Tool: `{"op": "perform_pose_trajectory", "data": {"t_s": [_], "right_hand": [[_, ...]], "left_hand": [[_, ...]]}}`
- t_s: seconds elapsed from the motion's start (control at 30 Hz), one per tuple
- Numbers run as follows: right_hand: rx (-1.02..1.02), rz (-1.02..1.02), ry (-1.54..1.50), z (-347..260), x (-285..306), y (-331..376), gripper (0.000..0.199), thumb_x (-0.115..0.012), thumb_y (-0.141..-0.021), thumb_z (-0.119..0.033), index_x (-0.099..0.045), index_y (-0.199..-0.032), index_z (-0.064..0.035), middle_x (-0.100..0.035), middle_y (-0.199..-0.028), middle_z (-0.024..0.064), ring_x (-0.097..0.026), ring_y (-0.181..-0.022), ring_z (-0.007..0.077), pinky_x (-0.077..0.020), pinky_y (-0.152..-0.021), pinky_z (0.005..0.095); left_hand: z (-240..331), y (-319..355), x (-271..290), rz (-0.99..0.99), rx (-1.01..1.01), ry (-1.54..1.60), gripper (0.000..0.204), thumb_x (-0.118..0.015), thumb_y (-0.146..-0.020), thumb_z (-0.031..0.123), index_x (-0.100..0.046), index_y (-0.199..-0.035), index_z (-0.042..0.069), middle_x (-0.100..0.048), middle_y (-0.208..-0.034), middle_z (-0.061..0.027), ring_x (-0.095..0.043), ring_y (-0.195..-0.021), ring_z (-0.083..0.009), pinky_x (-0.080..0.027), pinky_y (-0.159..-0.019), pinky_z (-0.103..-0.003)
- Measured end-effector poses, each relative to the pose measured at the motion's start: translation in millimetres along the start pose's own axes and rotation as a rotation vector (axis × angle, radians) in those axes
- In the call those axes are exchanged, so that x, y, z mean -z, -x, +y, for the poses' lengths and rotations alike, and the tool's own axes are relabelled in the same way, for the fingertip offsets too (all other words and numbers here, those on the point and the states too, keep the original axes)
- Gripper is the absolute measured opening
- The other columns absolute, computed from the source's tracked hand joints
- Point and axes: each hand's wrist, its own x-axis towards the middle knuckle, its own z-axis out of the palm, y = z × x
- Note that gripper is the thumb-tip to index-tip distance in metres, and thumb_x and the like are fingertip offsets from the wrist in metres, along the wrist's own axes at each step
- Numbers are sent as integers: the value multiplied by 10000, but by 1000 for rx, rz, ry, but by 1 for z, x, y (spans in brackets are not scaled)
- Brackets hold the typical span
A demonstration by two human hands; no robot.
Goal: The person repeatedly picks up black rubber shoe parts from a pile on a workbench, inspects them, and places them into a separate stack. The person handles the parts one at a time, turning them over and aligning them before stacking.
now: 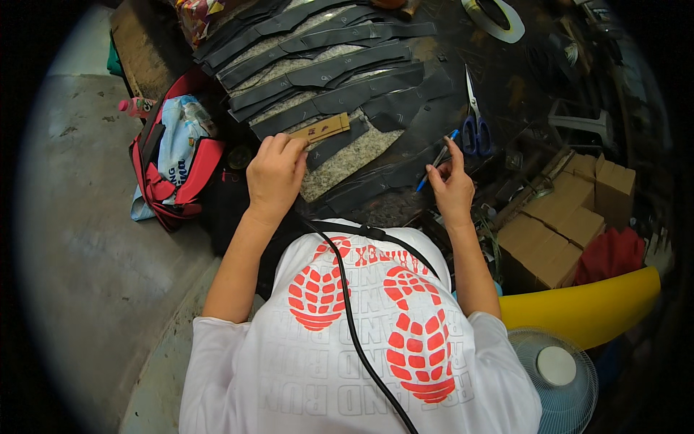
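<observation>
My left hand (275, 176) pinches one end of a tan cardboard strip (330, 129) with dark marks on it. Beneath that strip lies a black cut piece (334, 150) on a speckled grey slab (359, 153). In my right hand (452, 186) a blue-and-clear pen (439, 158) is held between thumb and fingers. Just beyond it, scissors (473, 126) with dark blue handles rest on the dark table, blades pointing away. Several long black pieces (318, 72) with small pale marks lie in overlapping rows past my left hand.
A roll of tape (495, 20) sits at the far right of the table. Cardboard boxes (553, 220), a yellow curved panel (578, 307) and a fan (557, 369) stand at my right. A red bag (191, 189) and a pink bottle (137, 107) are at the left.
</observation>
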Motion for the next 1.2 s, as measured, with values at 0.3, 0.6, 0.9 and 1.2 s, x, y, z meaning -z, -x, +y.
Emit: {"op": "perform_pose_trajectory", "data": {"t_s": [0.3,0.6,0.9,1.2], "right_hand": [[2,15,-53,4,0,3,692,-756,-887,-187,-468,-1516,-185,-681,-756,41,-685,-661,206,-534,-646,351],[-8,25,-181,6,-5,2,672,-742,-880,-130,-486,-1500,-178,-673,-765,47,-670,-662,185,-539,-656,338],[82,75,-52,-8,8,-24,684,-698,-842,-105,-498,-1490,-196,-656,-773,55,-670,-664,215,-538,-674,355],[21,-13,147,-31,6,-48,656,-740,-855,-140,-529,-1470,-222,-663,-795,63,-665,-679,278,-527,-666,406]], "left_hand": [[6,-3,0,5,-13,-48,194,-773,-789,86,-691,-966,95,-598,-913,-46,-623,-870,-258,-541,-689,-383],[24,-1,-3,-81,-66,64,217,-788,-777,92,-714,-981,89,-615,-916,-72,-637,-872,-280,-535,-701,-384],[13,-1,-3,-11,-65,6,214,-781,-761,90,-690,-954,107,-591,-910,-43,-607,-869,-257,-535,-677,-363],[3,-20,-4,99,-9,-73,310,-778,-778,114,-710,-1078,80,-667,-1110,-47,-577,-1057,-285,-490,-893,-427]]}}
